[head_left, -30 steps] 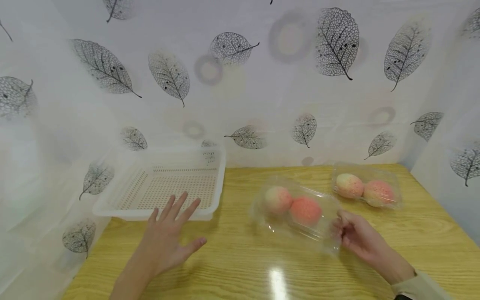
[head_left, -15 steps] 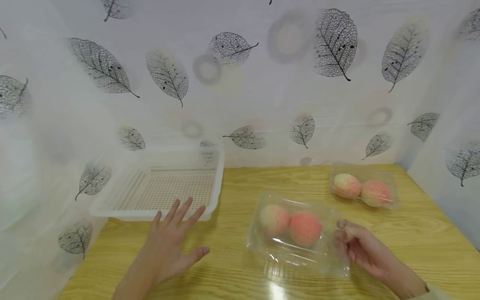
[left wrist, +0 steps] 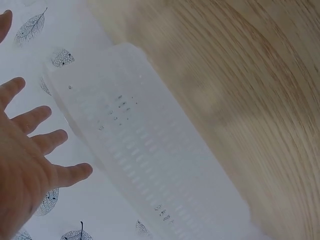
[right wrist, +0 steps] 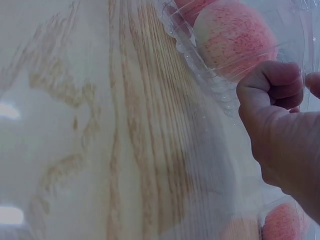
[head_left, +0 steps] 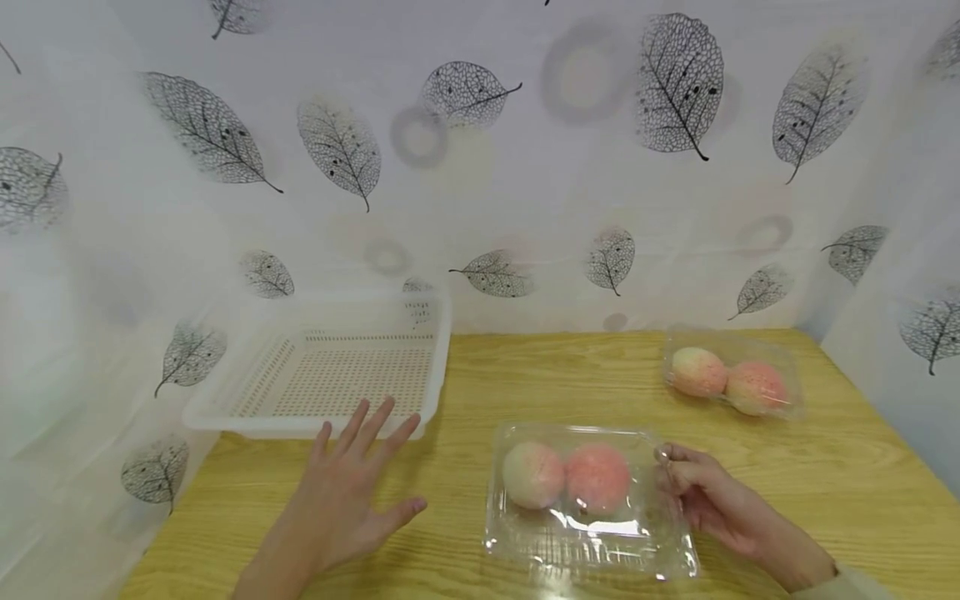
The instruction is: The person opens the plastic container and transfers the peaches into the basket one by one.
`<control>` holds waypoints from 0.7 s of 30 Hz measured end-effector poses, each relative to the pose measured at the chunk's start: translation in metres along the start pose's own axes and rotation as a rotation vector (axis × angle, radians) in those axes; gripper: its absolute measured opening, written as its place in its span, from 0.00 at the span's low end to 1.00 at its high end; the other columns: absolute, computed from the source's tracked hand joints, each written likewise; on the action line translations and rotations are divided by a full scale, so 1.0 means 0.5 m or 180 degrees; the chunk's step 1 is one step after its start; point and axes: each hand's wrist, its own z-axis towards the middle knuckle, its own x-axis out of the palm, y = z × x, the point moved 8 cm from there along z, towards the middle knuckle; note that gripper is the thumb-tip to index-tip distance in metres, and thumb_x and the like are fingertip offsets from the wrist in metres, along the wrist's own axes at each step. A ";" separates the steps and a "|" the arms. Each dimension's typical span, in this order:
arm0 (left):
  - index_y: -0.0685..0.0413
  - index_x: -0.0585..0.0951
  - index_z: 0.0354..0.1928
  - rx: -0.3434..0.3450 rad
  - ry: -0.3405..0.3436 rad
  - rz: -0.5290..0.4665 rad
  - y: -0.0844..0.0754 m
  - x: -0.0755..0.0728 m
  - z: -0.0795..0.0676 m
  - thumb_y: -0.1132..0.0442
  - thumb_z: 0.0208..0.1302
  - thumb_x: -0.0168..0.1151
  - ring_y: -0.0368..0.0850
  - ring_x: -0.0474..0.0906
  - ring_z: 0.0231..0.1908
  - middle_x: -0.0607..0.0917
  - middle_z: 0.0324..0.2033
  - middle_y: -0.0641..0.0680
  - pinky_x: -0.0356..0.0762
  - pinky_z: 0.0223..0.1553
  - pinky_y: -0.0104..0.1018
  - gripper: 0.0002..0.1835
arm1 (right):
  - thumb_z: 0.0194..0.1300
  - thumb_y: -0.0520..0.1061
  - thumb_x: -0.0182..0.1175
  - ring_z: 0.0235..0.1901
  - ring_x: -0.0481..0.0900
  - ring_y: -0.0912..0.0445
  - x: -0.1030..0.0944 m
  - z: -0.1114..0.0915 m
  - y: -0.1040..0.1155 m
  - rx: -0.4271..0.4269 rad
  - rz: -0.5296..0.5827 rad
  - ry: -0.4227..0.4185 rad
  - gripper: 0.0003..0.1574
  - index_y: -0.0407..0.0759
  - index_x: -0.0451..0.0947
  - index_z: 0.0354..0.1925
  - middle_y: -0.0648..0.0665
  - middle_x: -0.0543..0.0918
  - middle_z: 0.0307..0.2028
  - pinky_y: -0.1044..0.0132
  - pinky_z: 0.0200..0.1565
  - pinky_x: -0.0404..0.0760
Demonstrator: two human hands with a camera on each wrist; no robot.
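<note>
My right hand [head_left: 723, 504] pinches the right edge of a clear plastic clamshell box [head_left: 517, 529] low over the front of the table. Inside it sit two pink-and-cream peaches [head_left: 597, 477], side by side. The right wrist view shows curled fingers at the box's edge, close to a speckled peach [right wrist: 235, 40]. My left hand [head_left: 341, 500] has its fingers spread and holds nothing. Its fingertips overlap the front rim of a white perforated plastic basket [head_left: 437, 367] in the head view. The left wrist view shows the spread fingers beside the basket's wall [left wrist: 150, 135].
A second clear box [head_left: 783, 358] with two peaches stands at the back right of the wooden table [head_left: 555, 367]. The basket takes up the back left, overhanging the table's left edge. A white leaf-printed curtain [head_left: 525, 192] hangs behind and along both sides.
The clamshell box has come down and toward me, levelling out, with my right hand still gripping its edge. My left hand has shifted slightly to the right, fingers still spread.
</note>
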 end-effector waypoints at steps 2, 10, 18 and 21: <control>0.33 0.66 0.76 0.0008 -0.0015 -0.0017 -0.003 -0.001 0.001 0.30 0.58 0.66 0.66 0.66 0.73 0.66 0.77 0.55 0.65 0.60 0.79 0.45 | 0.67 0.29 0.37 0.30 0.76 0.64 -0.001 0.003 0.000 0.0034 -0.0034 -0.0051 0.15 0.45 0.63 0.44 0.55 0.74 0.30 0.73 0.35 0.79; 0.34 0.66 0.77 0.0042 -0.0021 -0.0211 -0.027 0.000 0.006 0.35 0.58 0.69 0.65 0.67 0.73 0.68 0.76 0.55 0.66 0.61 0.77 0.45 | 0.68 0.29 0.38 0.31 0.77 0.62 -0.005 0.013 0.002 0.0125 -0.0025 -0.0149 0.12 0.42 0.60 0.45 0.54 0.74 0.29 0.71 0.36 0.81; 0.40 0.67 0.76 0.0284 -0.0044 -0.0461 -0.070 0.012 0.006 0.37 0.61 0.68 0.64 0.69 0.72 0.69 0.74 0.57 0.71 0.62 0.72 0.43 | 0.66 0.29 0.41 0.29 0.78 0.60 -0.027 0.005 0.007 0.0222 -0.0093 -0.0588 0.15 0.41 0.56 0.49 0.54 0.76 0.28 0.70 0.35 0.81; 0.42 0.68 0.76 0.0361 -0.0066 -0.0440 -0.084 0.016 0.006 0.37 0.62 0.67 0.64 0.69 0.71 0.69 0.75 0.57 0.73 0.61 0.71 0.42 | 0.66 0.29 0.41 0.29 0.78 0.60 -0.028 0.005 0.013 0.0242 -0.0051 -0.0649 0.14 0.42 0.58 0.48 0.53 0.76 0.28 0.69 0.36 0.82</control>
